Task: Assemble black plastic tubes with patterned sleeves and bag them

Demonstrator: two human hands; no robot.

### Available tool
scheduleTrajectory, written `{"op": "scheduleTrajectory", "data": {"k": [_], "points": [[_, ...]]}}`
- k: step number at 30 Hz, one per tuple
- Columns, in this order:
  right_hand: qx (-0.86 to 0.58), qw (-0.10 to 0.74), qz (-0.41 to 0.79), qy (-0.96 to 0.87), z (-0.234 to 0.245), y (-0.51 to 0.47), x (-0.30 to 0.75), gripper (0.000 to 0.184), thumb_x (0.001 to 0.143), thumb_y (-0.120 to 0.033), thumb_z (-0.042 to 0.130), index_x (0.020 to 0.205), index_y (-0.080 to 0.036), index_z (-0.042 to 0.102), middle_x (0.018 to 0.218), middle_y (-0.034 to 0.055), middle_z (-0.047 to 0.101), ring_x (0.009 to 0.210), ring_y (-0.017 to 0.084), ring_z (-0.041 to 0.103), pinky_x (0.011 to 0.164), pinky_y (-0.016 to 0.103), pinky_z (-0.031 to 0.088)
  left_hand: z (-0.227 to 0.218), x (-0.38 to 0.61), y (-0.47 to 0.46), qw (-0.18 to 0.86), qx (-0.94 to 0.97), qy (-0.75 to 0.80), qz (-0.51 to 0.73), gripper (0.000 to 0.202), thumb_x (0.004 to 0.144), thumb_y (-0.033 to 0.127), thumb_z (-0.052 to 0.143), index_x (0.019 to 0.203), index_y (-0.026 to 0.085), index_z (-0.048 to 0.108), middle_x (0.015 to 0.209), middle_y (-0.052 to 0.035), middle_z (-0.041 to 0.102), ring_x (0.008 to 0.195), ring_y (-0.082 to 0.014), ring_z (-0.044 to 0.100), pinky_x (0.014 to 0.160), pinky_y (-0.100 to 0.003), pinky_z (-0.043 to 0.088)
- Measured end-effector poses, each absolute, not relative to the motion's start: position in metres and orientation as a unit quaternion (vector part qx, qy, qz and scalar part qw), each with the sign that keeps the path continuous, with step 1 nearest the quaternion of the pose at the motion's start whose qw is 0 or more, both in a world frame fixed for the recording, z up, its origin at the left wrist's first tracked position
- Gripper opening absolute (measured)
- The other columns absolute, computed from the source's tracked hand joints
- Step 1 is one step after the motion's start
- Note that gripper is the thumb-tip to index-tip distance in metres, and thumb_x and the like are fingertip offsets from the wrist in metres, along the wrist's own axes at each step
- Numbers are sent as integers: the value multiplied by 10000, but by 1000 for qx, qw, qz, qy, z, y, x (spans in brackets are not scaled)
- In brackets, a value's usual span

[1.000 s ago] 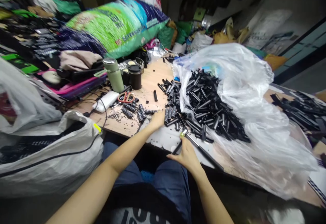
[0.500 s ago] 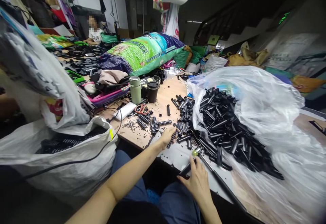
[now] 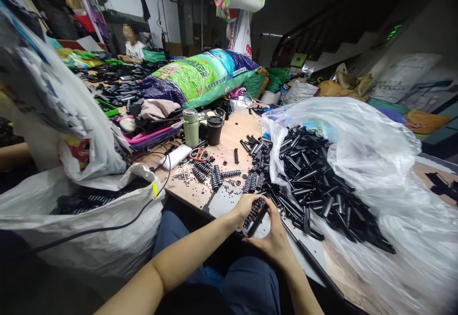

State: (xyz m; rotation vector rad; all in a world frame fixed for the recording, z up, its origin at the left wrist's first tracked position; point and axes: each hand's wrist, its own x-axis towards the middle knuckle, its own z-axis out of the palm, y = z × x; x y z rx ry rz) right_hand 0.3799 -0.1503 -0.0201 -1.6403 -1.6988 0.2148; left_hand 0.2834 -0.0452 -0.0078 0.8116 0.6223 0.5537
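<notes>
Over the near edge of the table, my two hands are brought together. My left hand (image 3: 244, 209) is closed around a black cylinder studded with rows of light dots (image 3: 252, 213). Against its right side lies a smooth black trough-like piece (image 3: 258, 220), gripped between the thumb and fingers of my right hand (image 3: 275, 233). The two parts touch; whether they are joined, I cannot tell. Just right of my right hand, a metal rod with a long black handle (image 3: 311, 253) slants across the table edge. More studded cylinders (image 3: 216, 176) lie beyond my left hand.
A clear plastic bag (image 3: 372, 133) spills a heap of smooth black pieces (image 3: 315, 176) on the right. Scissors (image 3: 199, 154), a green bottle (image 3: 191, 128) and a dark cup (image 3: 214, 131) stand farther back. White sacks (image 3: 89, 243) crowd the left. Another person (image 3: 134, 47) sits far back.
My left hand has come nearer and to the right, bringing the studded cylinder from the pile. My right hand has lifted the smooth black piece to meet it.
</notes>
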Motion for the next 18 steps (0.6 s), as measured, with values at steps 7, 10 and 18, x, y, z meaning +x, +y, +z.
{"op": "scheduleTrajectory", "data": {"k": [7, 10, 18], "points": [[-653, 391, 124, -637, -25, -155, 381, 1109, 636, -474, 805, 1488, -233, 138, 1485, 169, 322, 1380, 328, 351, 1137, 504, 330, -8, 290, -47, 840, 371, 353, 180, 256, 848, 291, 438, 684, 134, 555, 502, -12, 518, 361, -161, 506, 351, -267, 423], [-655, 387, 139, -634, -25, -155, 382, 1108, 644, -447, 804, 1491, -238, 121, 1486, 171, 314, 1380, 323, 353, 1142, 502, 321, -8, 293, -49, 832, 379, 364, 175, 266, 869, 280, 398, 727, 124, 560, 488, -16, 523, 332, -166, 508, 316, -250, 402], [-669, 392, 156, -612, -36, -154, 386, 1053, 605, -341, 812, 1453, -235, 196, 1444, 159, 366, 1338, 321, 405, 1111, 498, 359, -21, 294, -54, 815, 445, 320, 189, 348, 859, 423, 464, 894, 101, 592, 609, -41, 595, 352, -148, 533, 316, -222, 397]]}}
